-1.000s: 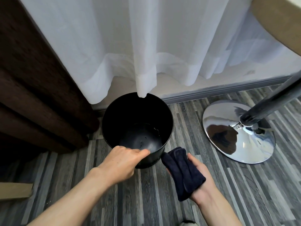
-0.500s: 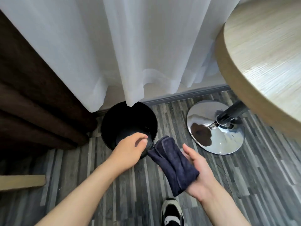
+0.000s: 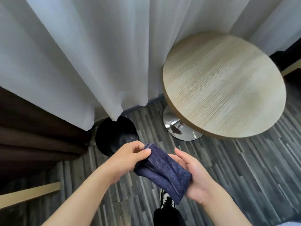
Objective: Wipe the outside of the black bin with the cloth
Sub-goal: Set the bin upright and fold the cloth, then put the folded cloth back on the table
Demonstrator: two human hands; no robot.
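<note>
Dark blue cloth [image 3: 162, 170] pinched at far end by left hand [image 3: 128, 159], cradled on relaxed, open palm of right hand [image 3: 200, 181]; black bin [image 3: 114, 137] on floor [image 3: 228, 168] beyond, beneath white curtain [image 3: 97, 62] hem.

Low in the frame, the left hand [image 3: 125, 160] pinches the upper end of a folded dark blue cloth [image 3: 162, 170], which lies across the right hand [image 3: 195, 180]. Just above, left of centre, the black bin [image 3: 112, 136] stands on the striped floor [image 3: 236, 168] beneath a white curtain [image 3: 97, 54]. A round wooden table [image 3: 224, 85] fills the right.

Bare forearms [image 3: 78, 198], black trouser leg [image 3: 169, 217], black-and-white shoe [image 3: 164, 199].
</note>
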